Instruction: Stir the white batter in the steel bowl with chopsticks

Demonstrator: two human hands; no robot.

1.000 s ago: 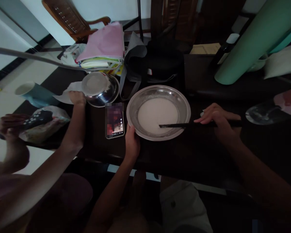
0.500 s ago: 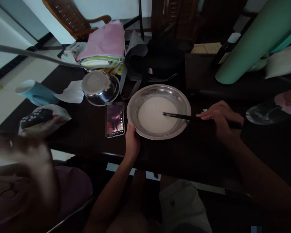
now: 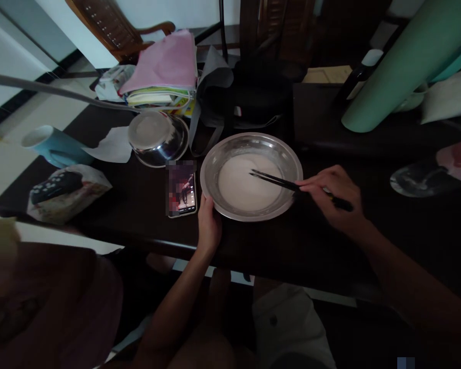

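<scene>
A wide metal bowl [image 3: 212, 200] stands on the dark table, with a milky white liquid [image 3: 242, 187] in its bottom. My left hand [image 3: 209, 225] grips the near left rim of this bowl, thumb up against its side. Dark chopsticks [image 3: 274, 180] reach over the right rim, their tips slightly apart at the liquid, and my right hand [image 3: 332, 197] is closed around their rear part. Whether the tips dip below the surface I cannot tell. Just left of the bowl lies a phone [image 3: 183, 189] with its screen lit.
An upturned metal pot [image 3: 157, 138], a blue mug [image 3: 54, 146] and a patterned packet with a dark remote-like object [image 3: 57, 187] stand left. Behind are a black bag [image 3: 257, 97] and a pink-topped stack [image 3: 165, 61]. A green cylinder [image 3: 399, 72] leans at right. Another person [image 3: 54, 297] sits lower left.
My right hand has moved left with the chopsticks, whose tips shifted left and spread apart. The other person's blurred raised arm has left its place. My left hand stays on the rim.
</scene>
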